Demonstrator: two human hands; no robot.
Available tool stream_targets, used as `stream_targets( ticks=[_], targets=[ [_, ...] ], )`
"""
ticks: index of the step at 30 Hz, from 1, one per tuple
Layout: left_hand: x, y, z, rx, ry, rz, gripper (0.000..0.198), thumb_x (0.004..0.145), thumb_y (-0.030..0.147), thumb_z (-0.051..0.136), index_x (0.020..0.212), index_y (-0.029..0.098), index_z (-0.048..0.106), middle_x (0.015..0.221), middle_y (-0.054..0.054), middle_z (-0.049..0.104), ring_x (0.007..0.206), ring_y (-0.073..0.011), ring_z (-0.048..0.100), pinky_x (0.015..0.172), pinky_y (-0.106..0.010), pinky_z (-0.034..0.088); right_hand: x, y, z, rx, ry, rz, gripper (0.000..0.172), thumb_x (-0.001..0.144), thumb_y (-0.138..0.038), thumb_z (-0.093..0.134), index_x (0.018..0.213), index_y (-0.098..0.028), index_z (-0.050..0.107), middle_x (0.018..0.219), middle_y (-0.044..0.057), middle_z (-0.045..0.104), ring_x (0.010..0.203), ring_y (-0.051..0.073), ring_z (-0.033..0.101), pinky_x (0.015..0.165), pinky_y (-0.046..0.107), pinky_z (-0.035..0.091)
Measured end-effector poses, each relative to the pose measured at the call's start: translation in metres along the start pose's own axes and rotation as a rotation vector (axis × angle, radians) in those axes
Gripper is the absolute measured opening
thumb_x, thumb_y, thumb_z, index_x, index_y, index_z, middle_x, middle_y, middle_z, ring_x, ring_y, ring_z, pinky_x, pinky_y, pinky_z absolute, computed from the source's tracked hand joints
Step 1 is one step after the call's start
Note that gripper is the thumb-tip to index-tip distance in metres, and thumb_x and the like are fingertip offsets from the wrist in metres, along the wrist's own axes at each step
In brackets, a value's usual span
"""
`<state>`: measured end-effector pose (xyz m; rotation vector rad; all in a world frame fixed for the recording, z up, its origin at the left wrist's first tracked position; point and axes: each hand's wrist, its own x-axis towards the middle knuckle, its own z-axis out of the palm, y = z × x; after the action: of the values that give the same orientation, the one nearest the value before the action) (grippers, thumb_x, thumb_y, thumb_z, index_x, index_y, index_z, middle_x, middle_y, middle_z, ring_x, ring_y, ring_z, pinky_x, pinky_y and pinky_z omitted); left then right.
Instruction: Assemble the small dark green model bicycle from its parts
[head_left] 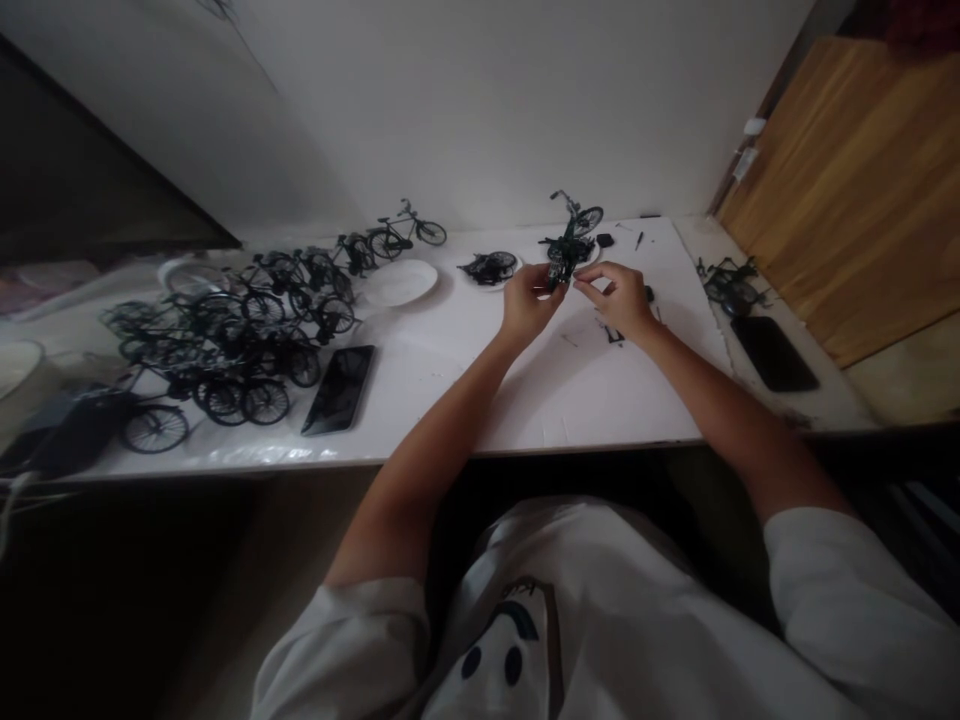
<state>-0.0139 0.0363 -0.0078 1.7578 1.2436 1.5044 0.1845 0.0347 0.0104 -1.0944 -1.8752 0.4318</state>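
A dark miniature bicycle (574, 222) is held up over the white table, its handlebar and front wheel pointing away from me. My left hand (527, 300) grips it by the near end, fingers wrapped round that part. Close beside it, my right hand (619, 297) is closed in a pinch at the bicycle's near end; whatever lies between those fingertips is too small to make out. Behind the hands, a white plate (517, 262) holds dark wheels (489, 266). Small dark parts (611, 332) lie under my right wrist.
Many assembled miniature bicycles (255, 330) crowd the table's left side, near a white plate (400, 283) and a black phone (339, 390). On the right are another dark phone (774, 354), a pile of dark parts (733, 287) and a wooden board (855, 190). A wall (510, 110) stands behind.
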Motion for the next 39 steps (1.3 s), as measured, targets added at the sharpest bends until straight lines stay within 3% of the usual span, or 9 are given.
stream_targets(
  ticks=[5, 11, 17, 24, 28, 31, 35, 37, 39],
  targets=[
    [0.001, -0.008, 0.002, -0.028, 0.002, 0.046, 0.023, 0.089, 0.022, 0.081, 0.111, 0.016, 0.080, 0.108, -0.009, 0.077, 0.093, -0.0161, 0.074, 0.080, -0.024, 0.066, 0.000, 0.007, 0.004, -0.005, 0.068, -0.058, 0.019, 0.102, -0.042, 0.073, 0.101, -0.024, 0.079, 0.122, 0.013, 0.084, 0.115, 0.030, 0.077, 0.078, 0.038, 0.061],
    [0.004, -0.013, 0.004, -0.044, 0.055, 0.126, 0.020, 0.087, 0.018, 0.083, 0.107, 0.019, 0.082, 0.106, -0.006, 0.072, 0.083, -0.0124, 0.073, 0.074, -0.021, 0.066, 0.003, 0.014, 0.010, 0.072, 0.216, -0.221, 0.018, 0.097, -0.044, 0.079, 0.095, -0.026, 0.080, 0.134, 0.011, 0.081, 0.124, 0.031, 0.076, 0.071, 0.039, 0.067],
    [0.005, -0.014, 0.003, -0.088, 0.073, 0.132, 0.027, 0.087, 0.016, 0.084, 0.114, 0.020, 0.082, 0.119, -0.008, 0.068, 0.083, -0.0097, 0.072, 0.072, -0.018, 0.067, 0.002, 0.009, 0.010, 0.136, 0.232, -0.186, 0.016, 0.095, -0.042, 0.082, 0.093, -0.027, 0.081, 0.133, 0.010, 0.082, 0.122, 0.029, 0.077, 0.073, 0.039, 0.068],
    [0.005, -0.016, 0.003, -0.112, 0.048, 0.140, 0.033, 0.088, 0.018, 0.083, 0.121, 0.020, 0.081, 0.120, -0.008, 0.068, 0.082, -0.0093, 0.072, 0.076, -0.020, 0.069, 0.003, 0.011, 0.011, 0.236, 0.245, -0.060, 0.022, 0.089, -0.045, 0.087, 0.087, -0.024, 0.082, 0.115, 0.010, 0.086, 0.110, 0.028, 0.080, 0.069, 0.036, 0.063],
    [0.007, -0.016, 0.005, -0.112, 0.053, 0.119, 0.034, 0.086, 0.018, 0.083, 0.120, 0.019, 0.081, 0.119, -0.008, 0.069, 0.082, -0.0098, 0.073, 0.072, -0.019, 0.067, 0.004, 0.017, 0.016, 0.281, 0.218, 0.042, 0.029, 0.086, -0.051, 0.088, 0.090, -0.023, 0.081, 0.103, 0.010, 0.086, 0.092, 0.024, 0.079, 0.061, 0.032, 0.057],
    [0.007, -0.013, 0.003, -0.089, 0.045, 0.105, 0.031, 0.083, 0.017, 0.084, 0.115, 0.019, 0.081, 0.113, -0.007, 0.070, 0.079, -0.0105, 0.073, 0.071, -0.021, 0.065, 0.004, 0.021, 0.019, 0.301, 0.206, 0.085, 0.037, 0.084, -0.058, 0.088, 0.088, -0.023, 0.078, 0.094, 0.008, 0.084, 0.078, 0.020, 0.075, 0.057, 0.030, 0.055],
    [0.006, -0.005, 0.000, -0.003, 0.040, 0.114, 0.008, 0.082, 0.018, 0.084, 0.086, 0.017, 0.077, 0.082, -0.001, 0.067, 0.069, -0.0107, 0.064, 0.062, -0.020, 0.055, 0.003, 0.019, 0.020, 0.259, 0.200, 0.076, 0.038, 0.086, -0.059, 0.087, 0.087, -0.023, 0.074, 0.093, 0.008, 0.083, 0.084, 0.021, 0.075, 0.065, 0.031, 0.059],
    [0.006, -0.003, 0.000, 0.006, 0.040, 0.108, 0.014, 0.080, 0.019, 0.083, 0.074, 0.018, 0.071, 0.069, 0.001, 0.061, 0.065, -0.0107, 0.058, 0.058, -0.021, 0.049, 0.003, 0.017, 0.020, 0.222, 0.208, 0.066, 0.035, 0.087, -0.055, 0.087, 0.086, -0.023, 0.074, 0.093, 0.008, 0.082, 0.087, 0.022, 0.076, 0.070, 0.033, 0.060],
    [0.006, -0.001, 0.000, -0.033, 0.033, 0.070, 0.012, 0.078, 0.018, 0.083, 0.074, 0.018, 0.072, 0.066, 0.003, 0.059, 0.063, -0.0101, 0.055, 0.057, -0.021, 0.046, 0.003, 0.016, 0.020, 0.193, 0.220, 0.062, 0.031, 0.087, -0.050, 0.087, 0.085, -0.022, 0.073, 0.092, 0.008, 0.082, 0.088, 0.023, 0.076, 0.075, 0.034, 0.061]
  ],
)
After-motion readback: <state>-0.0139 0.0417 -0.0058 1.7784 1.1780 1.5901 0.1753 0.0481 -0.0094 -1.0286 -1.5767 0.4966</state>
